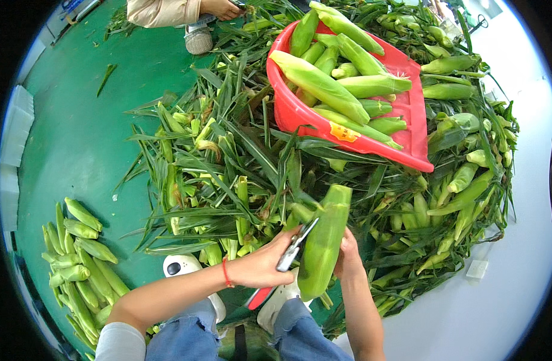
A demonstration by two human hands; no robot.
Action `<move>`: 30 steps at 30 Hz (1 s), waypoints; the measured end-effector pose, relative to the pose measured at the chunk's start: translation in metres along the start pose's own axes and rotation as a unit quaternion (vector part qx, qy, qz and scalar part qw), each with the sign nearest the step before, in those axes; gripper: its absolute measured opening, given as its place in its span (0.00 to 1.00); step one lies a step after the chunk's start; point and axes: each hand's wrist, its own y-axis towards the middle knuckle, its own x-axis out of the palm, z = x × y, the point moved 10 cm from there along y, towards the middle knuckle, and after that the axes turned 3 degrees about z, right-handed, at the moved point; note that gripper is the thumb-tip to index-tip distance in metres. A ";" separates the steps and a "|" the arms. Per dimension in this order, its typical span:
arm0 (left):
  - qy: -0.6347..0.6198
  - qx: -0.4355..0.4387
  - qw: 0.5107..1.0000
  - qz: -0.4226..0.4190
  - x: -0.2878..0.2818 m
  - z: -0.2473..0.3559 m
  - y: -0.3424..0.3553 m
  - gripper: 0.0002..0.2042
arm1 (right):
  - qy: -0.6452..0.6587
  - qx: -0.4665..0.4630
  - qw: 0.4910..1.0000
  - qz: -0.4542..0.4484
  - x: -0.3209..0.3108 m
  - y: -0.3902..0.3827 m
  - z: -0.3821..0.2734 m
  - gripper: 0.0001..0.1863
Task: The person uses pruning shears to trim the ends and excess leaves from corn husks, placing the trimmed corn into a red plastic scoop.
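My left hand (261, 265), a red string at its wrist, is closed round pruning shears (296, 245) with metal jaws and a red handle. The jaws lie against the left side of a green ear of corn in its husk (326, 243). My right hand (347, 256) grips that ear from behind and the right, its fingers partly hidden. The ear stands nearly upright, its broad cut end at the top. Just beyond it lies a heap of corn leaves and husks (228, 162).
A red plastic scoop-shaped basket (417, 120) full of husked ears rests on the heap. A pile of trimmed ears (86, 271) lies on the green floor (77, 156) at left. Another person's hand (222, 8) shows at the top. White foam boxes (17, 126) line the left edge.
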 end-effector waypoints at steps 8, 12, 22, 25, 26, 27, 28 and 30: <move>-0.064 -0.109 0.954 0.271 -0.087 -0.049 0.023 0.23 | 0.037 0.040 0.995 -0.080 0.020 0.014 0.014 0.32; -0.160 -0.152 0.926 0.305 -0.137 -0.061 0.004 0.27 | 0.025 0.043 0.999 0.020 -0.003 0.004 0.012 0.33; 0.006 -0.014 0.980 0.199 -0.084 0.042 -0.012 0.20 | -0.450 -0.219 0.863 -0.063 0.040 -0.026 -0.011 0.34; 0.056 -0.032 0.976 0.209 -0.089 0.044 -0.014 0.19 | -0.424 -0.244 0.871 -0.058 0.044 -0.032 -0.004 0.32; 0.046 -0.050 0.976 0.208 -0.089 0.038 -0.017 0.19 | -0.444 -0.276 0.851 -0.051 0.049 -0.035 -0.006 0.32; 0.034 -0.068 0.975 0.207 -0.089 0.033 -0.018 0.19 | -0.464 -0.308 0.829 -0.045 0.053 -0.038 -0.008 0.32; 0.046 -0.071 0.976 0.202 -0.088 0.033 -0.019 0.19 | -0.484 -0.339 0.806 -0.038 0.057 -0.041 -0.009 0.31; 0.070 -0.078 0.976 0.191 -0.086 0.035 -0.020 0.19 | -0.492 -0.364 0.790 -0.040 0.057 -0.042 -0.004 0.32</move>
